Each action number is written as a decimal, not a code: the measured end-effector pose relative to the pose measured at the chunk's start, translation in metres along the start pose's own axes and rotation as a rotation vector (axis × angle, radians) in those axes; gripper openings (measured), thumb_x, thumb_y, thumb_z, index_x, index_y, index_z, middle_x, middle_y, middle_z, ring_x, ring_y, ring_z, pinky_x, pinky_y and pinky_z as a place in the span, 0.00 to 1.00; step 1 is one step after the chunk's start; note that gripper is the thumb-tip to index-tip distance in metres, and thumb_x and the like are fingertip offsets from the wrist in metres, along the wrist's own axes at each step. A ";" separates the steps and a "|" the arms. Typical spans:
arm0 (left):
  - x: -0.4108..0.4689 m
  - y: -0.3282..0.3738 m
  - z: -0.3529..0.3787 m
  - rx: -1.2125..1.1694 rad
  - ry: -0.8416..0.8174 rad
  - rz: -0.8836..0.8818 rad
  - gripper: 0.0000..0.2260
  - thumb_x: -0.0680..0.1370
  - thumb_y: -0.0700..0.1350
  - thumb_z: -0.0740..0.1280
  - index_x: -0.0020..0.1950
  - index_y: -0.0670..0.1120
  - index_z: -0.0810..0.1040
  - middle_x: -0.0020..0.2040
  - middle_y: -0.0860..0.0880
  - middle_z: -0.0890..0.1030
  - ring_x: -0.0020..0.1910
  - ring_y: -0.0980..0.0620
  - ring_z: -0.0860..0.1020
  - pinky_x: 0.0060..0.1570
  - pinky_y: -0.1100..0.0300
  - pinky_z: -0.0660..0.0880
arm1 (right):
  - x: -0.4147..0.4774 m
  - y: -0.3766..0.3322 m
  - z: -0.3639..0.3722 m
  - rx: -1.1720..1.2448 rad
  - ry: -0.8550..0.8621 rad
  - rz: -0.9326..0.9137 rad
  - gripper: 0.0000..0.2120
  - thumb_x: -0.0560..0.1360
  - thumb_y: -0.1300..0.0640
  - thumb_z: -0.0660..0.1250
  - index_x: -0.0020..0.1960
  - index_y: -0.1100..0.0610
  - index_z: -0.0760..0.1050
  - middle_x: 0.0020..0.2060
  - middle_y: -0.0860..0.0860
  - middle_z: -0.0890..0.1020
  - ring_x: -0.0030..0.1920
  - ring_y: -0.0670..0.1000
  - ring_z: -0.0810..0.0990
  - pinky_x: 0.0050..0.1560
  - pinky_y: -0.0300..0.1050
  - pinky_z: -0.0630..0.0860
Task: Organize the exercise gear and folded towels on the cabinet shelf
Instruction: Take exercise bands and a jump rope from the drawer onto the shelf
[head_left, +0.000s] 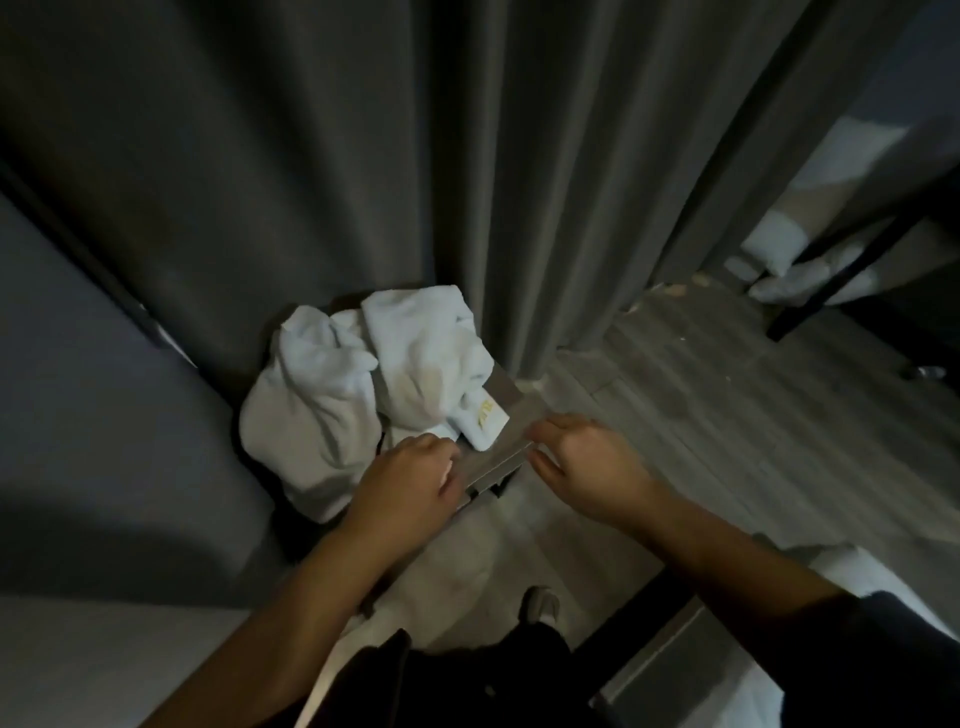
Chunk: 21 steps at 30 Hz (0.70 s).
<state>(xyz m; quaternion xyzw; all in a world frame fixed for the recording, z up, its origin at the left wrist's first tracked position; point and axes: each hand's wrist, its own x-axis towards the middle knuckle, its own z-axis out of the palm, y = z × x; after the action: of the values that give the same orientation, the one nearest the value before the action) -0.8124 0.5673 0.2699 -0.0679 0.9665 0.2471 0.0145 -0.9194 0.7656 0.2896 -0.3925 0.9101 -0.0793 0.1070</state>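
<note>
A heap of crumpled white towels lies on a small grey table top in front of a dark curtain. One towel has a yellow-marked corner hanging toward the near edge. My left hand sits at the top's near edge, just below the towels, with its fingers curled over that edge. My right hand is at the top's right corner, thumb above and fingers below, pinching the edge. Neither hand touches the towels. No exercise gear is visible.
A grey curtain hangs right behind the table. A dark wall panel stands at left. Wood floor runs to the right, toward a black-framed bed with white bedding. My foot is below the table.
</note>
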 end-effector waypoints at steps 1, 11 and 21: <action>0.004 0.004 0.007 0.002 0.012 -0.042 0.11 0.80 0.50 0.62 0.56 0.46 0.78 0.53 0.49 0.79 0.52 0.50 0.76 0.51 0.52 0.74 | 0.008 0.011 -0.002 -0.008 -0.020 -0.041 0.14 0.81 0.49 0.58 0.62 0.54 0.75 0.56 0.52 0.80 0.54 0.53 0.78 0.53 0.49 0.74; 0.005 0.025 0.022 -0.042 0.170 -0.346 0.13 0.80 0.48 0.63 0.59 0.43 0.80 0.54 0.42 0.81 0.53 0.42 0.78 0.53 0.54 0.73 | 0.088 0.037 0.000 -0.017 -0.161 -0.414 0.14 0.81 0.49 0.61 0.61 0.55 0.78 0.53 0.53 0.82 0.52 0.55 0.79 0.49 0.46 0.73; 0.017 0.021 0.051 -0.060 0.189 -0.616 0.11 0.79 0.47 0.63 0.57 0.45 0.78 0.56 0.46 0.78 0.53 0.47 0.77 0.50 0.54 0.74 | 0.152 0.059 0.017 0.026 -0.312 -0.604 0.11 0.80 0.54 0.61 0.55 0.59 0.79 0.50 0.56 0.82 0.50 0.54 0.78 0.45 0.41 0.68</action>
<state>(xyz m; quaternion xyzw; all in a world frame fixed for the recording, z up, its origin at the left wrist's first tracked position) -0.8328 0.6079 0.2346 -0.3803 0.8899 0.2519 -0.0034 -1.0578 0.6937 0.2395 -0.6505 0.7242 -0.0581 0.2215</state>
